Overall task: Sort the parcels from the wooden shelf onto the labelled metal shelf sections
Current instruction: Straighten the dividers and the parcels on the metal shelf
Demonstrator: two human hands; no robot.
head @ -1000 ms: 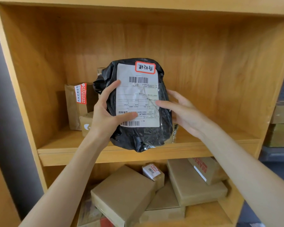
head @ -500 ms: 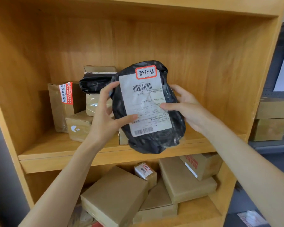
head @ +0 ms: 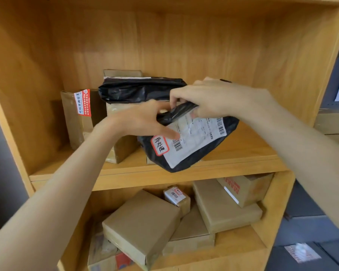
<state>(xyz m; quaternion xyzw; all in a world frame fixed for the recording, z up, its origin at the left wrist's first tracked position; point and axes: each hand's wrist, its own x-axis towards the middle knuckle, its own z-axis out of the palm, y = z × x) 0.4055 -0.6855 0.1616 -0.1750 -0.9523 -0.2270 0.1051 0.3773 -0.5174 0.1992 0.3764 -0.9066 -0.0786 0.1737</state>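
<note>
I hold a black plastic mailer bag (head: 196, 153) with a white shipping label and a red-bordered handwritten sticker in front of the wooden shelf (head: 164, 173). The bag is turned so the sticker now points down and left. My left hand (head: 145, 122) grips the bag's left edge, thumb across the label. My right hand (head: 213, 100) comes from above and pinches the bag's upper edge. Both hands are just above the middle shelf board.
On the middle shelf behind the bag lie another black mailer (head: 141, 89) on stacked brown boxes and a brown box with a red-and-white sticker (head: 80, 118). The lower shelf holds several brown cardboard parcels (head: 143, 223). Grey metal shelving with boxes (head: 333, 122) shows at right.
The bag has been rotated from upright to lying sideways, sticker now low left. My right hand moved from the bag's right side to its top edge. The view shifted right.
</note>
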